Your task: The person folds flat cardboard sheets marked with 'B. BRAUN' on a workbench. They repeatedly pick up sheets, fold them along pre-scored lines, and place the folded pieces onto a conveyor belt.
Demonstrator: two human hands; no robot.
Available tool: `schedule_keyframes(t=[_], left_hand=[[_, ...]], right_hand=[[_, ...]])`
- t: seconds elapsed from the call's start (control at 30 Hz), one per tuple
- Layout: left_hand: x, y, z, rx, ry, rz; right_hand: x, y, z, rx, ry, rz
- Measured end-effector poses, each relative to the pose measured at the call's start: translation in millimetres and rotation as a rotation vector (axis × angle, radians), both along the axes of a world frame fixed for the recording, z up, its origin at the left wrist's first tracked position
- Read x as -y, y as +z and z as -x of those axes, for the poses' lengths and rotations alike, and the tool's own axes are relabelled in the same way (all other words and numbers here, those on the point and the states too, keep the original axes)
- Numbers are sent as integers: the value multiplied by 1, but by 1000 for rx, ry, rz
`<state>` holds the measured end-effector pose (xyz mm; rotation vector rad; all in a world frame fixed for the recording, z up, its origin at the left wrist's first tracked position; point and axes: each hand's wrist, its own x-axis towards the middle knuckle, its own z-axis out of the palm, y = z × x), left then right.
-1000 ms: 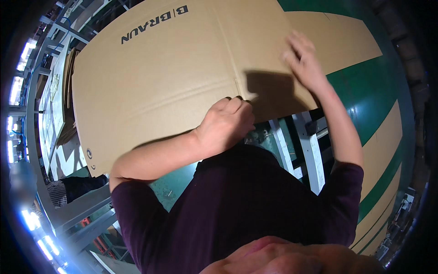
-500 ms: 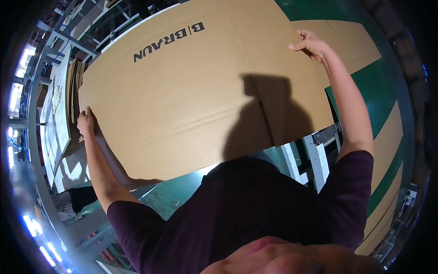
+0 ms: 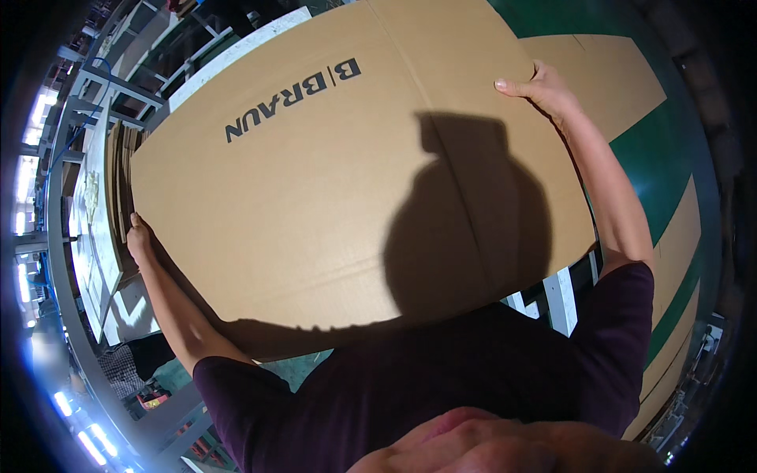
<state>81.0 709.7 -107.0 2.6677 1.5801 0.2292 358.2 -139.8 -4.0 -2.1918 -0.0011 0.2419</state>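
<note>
A large brown cardboard sheet with dark printing and crease lines stretches across in front of me, its near edge close against my torso. At its left edge my left hand is closed on the board, with the fingers partly hidden. My right hand grips the far right edge. Its thumb lies on top of the board, and the other fingers are mostly out of sight beneath it. A dark shadow falls over the right part of the sheet.
On the right runs a green belt carrying other cardboard sheets. Upright cardboard pieces stand at the left beside a pale panel. Grey metal framing rises behind them. Pale frame bars show below the sheet.
The sheet has come nearer to my body, covering more of the frame below. My left hand moved slightly nearer with it. The right hand's thumb and fingers have closed over the board's edge.
</note>
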Motion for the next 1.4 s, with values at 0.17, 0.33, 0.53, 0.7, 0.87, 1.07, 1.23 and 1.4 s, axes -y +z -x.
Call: schedule_keyframes(t=[0.17,0.33,0.53,0.7,0.87,1.07,1.23,1.4], left_hand=[[90,26,3,6,157,22],[102,20,-17,-11,133,-37],[172,10,-30,114,-474,-99],[457,73,-21,396,-1278,520],[605,101,10,390,-1684,356],[649,78,12,465,-1711,112],[660,83,-2,300,-1858,-13],[668,98,-7,151,-1869,-59]], right_hand=[[-17,1,12,-7,31,-75],[-12,-14,-5,-29,55,-95],[-22,-23,-8,46,128,-118],[-20,-12,1,103,22,129],[-26,-5,24,229,11,30],[-15,-27,15,442,68,-65],[1,-50,-7,487,249,79],[77,-78,11,179,285,-398]])
